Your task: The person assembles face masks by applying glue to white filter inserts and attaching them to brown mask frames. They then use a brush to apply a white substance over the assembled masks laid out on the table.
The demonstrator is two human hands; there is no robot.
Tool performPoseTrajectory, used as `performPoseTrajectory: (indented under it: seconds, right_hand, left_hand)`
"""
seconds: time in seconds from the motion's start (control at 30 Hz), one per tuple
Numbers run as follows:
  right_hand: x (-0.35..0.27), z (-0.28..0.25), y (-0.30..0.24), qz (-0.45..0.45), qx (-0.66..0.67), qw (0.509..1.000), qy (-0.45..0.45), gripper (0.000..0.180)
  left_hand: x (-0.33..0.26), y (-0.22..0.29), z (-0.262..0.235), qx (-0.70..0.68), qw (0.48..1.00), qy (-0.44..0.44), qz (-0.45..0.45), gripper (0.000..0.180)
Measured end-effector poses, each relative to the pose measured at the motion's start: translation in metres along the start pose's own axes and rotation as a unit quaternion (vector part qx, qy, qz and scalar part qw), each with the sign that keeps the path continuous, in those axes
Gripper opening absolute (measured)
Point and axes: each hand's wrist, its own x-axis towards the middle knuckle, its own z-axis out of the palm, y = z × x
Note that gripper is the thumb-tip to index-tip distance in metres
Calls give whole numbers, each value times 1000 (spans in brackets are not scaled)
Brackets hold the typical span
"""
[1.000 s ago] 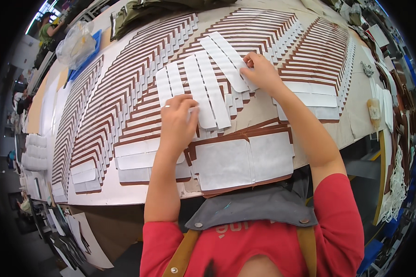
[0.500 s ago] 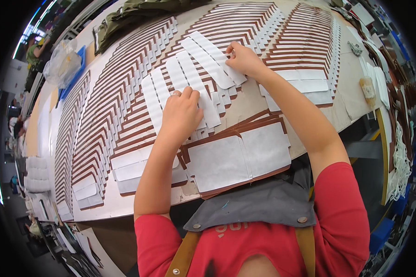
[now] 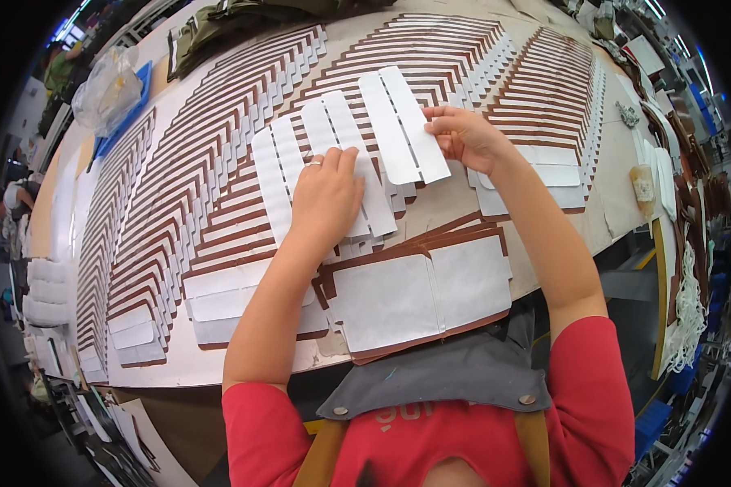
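White paper-backed brown panels (image 3: 418, 296) lie stacked nearest the person, at the table's near edge. Just beyond, the left hand (image 3: 326, 199) presses flat, fingers extended, on a fan of long white strips (image 3: 300, 174). Farther right, the right hand (image 3: 463, 134) pinches the edge of a paired white strip piece (image 3: 402, 122), its long axis running away from the person, leaning left.

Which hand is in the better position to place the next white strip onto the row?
Probably the right. The right hand already pinches the edge of the outermost white strip, free to shift it. The left hand lies flat on the laid strips, pinning them.
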Motion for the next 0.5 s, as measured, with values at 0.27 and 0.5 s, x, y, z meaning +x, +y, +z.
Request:
performPoseTrajectory:
  seconds: [0.27,0.5]
  right_hand:
    - [-6,11,8,-94,-214,970,63,48]
    - [-32,7,2,-245,-443,855,111,23]
  left_hand:
    - [6,16,-8,-7,999,-14,41,30]
    - [-3,29,-3,-14,992,-71,99,34]
